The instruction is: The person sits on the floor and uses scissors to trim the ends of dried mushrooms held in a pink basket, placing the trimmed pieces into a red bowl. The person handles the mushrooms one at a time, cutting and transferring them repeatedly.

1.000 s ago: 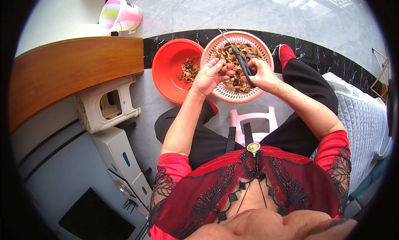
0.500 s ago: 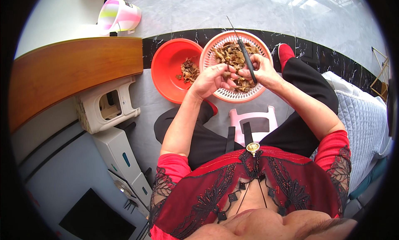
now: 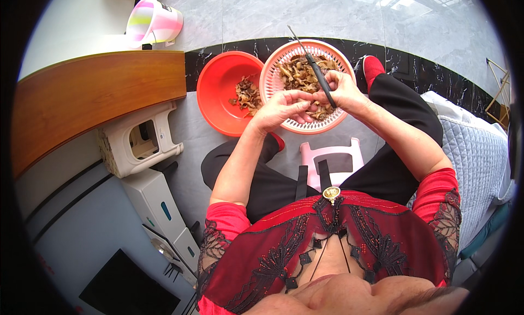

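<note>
The right hand [image 3: 345, 94] is closed around a dark-handled, thin-bladed knife [image 3: 316, 75]; the left hand [image 3: 281, 108] pinches a small brown mushroom piece [image 3: 314, 103] above the pink perforated plastic colander [image 3: 273, 75]. The blade lies close to the left fingertips, so a slip could nick them, or trimmings could miss the red plastic basin [image 3: 218, 91] and land on the floor.

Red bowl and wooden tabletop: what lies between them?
Head view: only bare grey floor and its black marble band lie between the red bowl and the wooden tabletop.
</note>
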### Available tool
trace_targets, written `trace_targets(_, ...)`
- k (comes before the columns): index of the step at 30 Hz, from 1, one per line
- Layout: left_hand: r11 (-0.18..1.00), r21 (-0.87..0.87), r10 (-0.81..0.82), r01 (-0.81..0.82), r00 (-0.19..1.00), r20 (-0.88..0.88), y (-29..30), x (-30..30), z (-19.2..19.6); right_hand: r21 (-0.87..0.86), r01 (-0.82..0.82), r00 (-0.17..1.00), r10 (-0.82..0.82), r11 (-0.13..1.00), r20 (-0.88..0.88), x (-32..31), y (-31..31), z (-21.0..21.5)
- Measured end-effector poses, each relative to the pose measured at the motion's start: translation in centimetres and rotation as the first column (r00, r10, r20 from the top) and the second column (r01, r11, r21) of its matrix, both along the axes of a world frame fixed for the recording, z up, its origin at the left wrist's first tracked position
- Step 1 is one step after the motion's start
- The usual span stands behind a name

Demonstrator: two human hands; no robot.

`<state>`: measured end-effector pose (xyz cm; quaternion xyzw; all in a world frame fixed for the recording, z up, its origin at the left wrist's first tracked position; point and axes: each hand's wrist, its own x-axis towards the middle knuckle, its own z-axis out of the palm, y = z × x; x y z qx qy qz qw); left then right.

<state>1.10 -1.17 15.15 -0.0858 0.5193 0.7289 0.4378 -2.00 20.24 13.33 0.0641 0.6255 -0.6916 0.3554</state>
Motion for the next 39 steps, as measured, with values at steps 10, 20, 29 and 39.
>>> trace_targets(10, 0.949, 0.06, 0.309, -0.309, 0.951, 0.02, -0.1, 0.2, -2.0, -0.019, 0.01, 0.996, -0.008, 1.0, 0.086, 0.4, -0.2, -1.2)
trace_targets(20, 0.949, 0.066, 0.312, -0.309, 0.949, -0.04, -0.1, 0.3, -1.1, -0.03, 0.04, 0.983, -0.034, 0.999, 0.178, 1.0, -0.6, -0.8)
trace_targets(29, 0.902, -0.061, 0.428, -0.427, 0.904, 0.016, -1.9, -0.5, -2.2, 0.293, -0.097, 0.988, 0.126, 0.951, -0.083, 0.8, -0.6, -1.7)
trace_targets(39, 0.886, -0.14, 0.427, -0.443, 0.895, -0.132, -2.8, -0.6, -2.1, 0.599, -0.127, 0.834, 0.412, 0.79, -0.367, 1.3, -0.3, -2.7)
